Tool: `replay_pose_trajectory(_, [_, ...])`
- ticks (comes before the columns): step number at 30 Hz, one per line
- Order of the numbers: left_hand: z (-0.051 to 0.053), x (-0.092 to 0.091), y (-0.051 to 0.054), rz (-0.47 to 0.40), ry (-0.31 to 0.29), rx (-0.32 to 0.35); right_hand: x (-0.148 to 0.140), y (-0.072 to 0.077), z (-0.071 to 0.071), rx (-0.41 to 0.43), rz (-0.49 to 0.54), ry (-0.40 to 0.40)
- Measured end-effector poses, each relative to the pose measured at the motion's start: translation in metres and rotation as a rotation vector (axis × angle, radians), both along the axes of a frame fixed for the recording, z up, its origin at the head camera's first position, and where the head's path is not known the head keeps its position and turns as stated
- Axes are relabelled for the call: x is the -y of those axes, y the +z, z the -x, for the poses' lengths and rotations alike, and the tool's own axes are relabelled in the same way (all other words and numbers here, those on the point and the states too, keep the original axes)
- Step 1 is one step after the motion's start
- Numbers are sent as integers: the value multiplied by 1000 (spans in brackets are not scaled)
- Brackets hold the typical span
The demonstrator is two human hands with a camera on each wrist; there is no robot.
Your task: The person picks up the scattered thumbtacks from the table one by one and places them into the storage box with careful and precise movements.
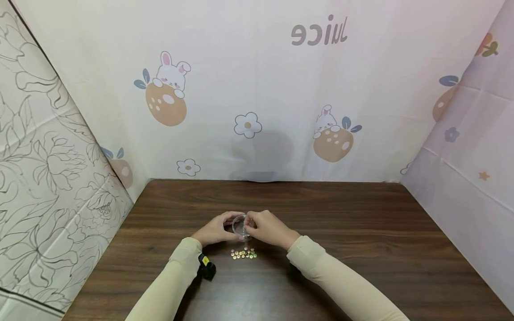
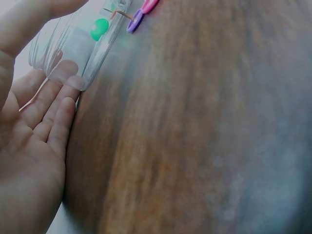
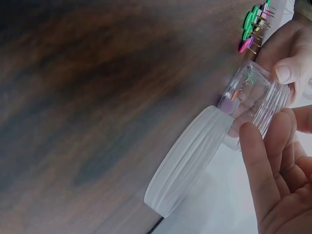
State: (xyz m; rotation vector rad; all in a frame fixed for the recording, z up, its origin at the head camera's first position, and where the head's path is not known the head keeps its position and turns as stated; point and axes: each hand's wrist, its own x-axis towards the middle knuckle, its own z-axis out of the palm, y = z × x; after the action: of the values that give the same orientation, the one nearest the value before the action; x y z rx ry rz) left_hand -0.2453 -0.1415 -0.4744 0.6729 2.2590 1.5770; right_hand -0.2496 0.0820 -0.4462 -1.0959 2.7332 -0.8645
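Gripping the jar [image 1: 238,226] from the left is the left hand [image 1: 218,229]; the right hand [image 1: 267,227] has narrowed fingers, load unclear. Only the right wrist view shows the white lid [image 3: 190,160].

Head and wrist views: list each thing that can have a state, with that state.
Clear jar: open, upright
Lid: off the jar, on the table
Thumbtacks by the jar: loose, points up
Left hand: holding the jar
Right hand: fingers curled at the jar's mouth; grip unclear
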Motion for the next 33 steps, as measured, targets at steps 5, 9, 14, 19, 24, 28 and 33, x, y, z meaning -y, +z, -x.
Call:
replay_pose_trajectory(5, [1,1,-1,-1,-15,2,0,0,-1,15,-5,8])
replay_pose_trajectory(9, [6,1,-12,11,-5,-4,0,1,-2,20,-12,9])
replay_pose_trajectory(14, [12,2,-24,50,16,-25,-4,4,-6,11,-6,21])
replay_pose_trajectory(19, [13,2,-23,46,18,-20,-8,7,-12,26,1,40])
replay_pose_trajectory(24, [5,0,-6,14,0,-10,-12,6,-17,37,-7,71])
replay_pose_trajectory(28, [-1,-1,5,3,-12,-15,-13,4,-20,12,-25,95])
replay_pose_trajectory(33, [-3,-1,6,-5,-4,-21,-15,1,-24,-9,-39,139])
